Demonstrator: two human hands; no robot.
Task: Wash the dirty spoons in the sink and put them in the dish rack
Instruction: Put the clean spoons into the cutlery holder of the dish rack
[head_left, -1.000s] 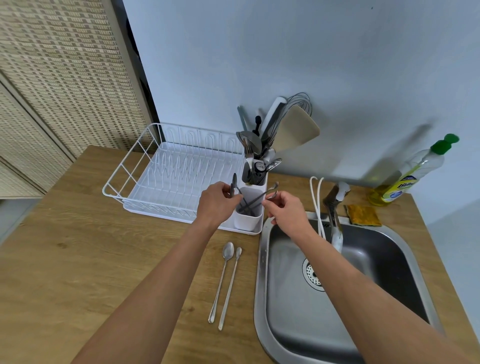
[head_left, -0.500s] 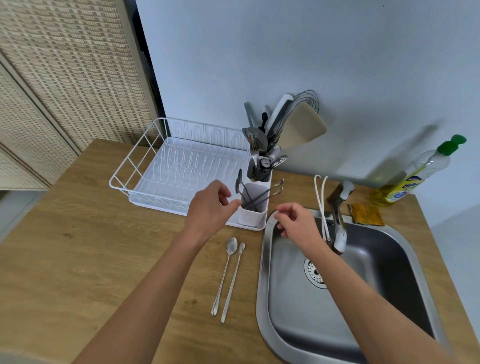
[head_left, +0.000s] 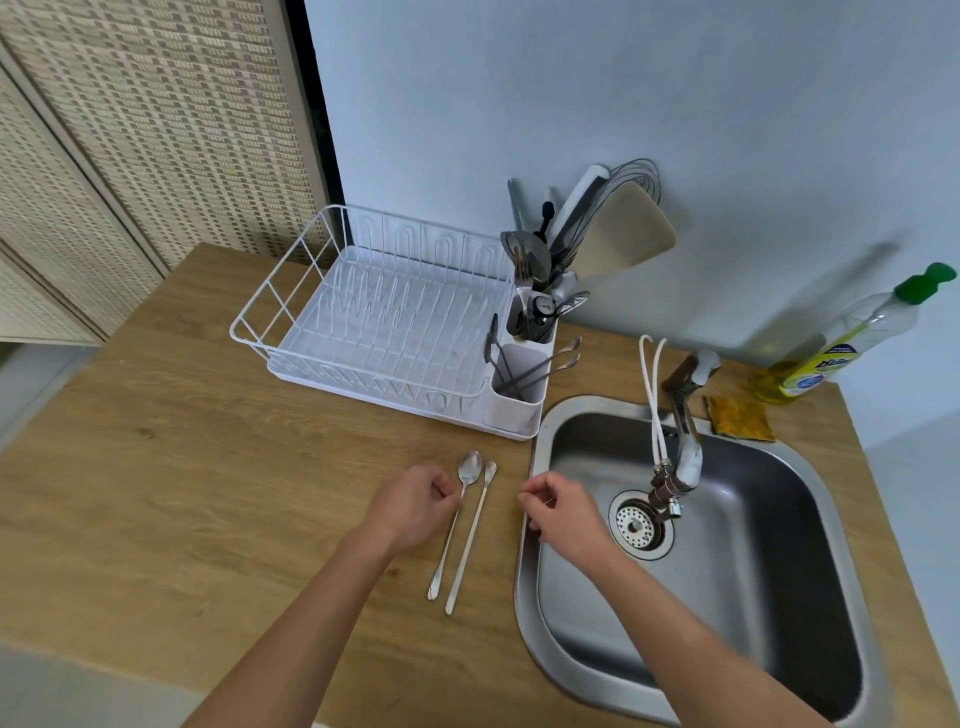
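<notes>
Left of the sink (head_left: 540, 613), two spoons (head_left: 470, 530) lay on the counter. The left hand (head_left: 415, 506) pinched one handle. The right hand (head_left: 563, 512), fingers curled, held nothing above the sink's rim.

Two spoons (head_left: 461, 525) lying side by side on the tabletop (head_left: 156, 493), lower centre. Three more utensils (head_left: 524, 369) leaning in the front cup of one dish rack (head_left: 374, 332). One sink (head_left: 727, 571), one tap (head_left: 680, 441), one soap bottle (head_left: 852, 338), one sponge (head_left: 740, 418). Two hands (head_left: 415, 504).
</notes>
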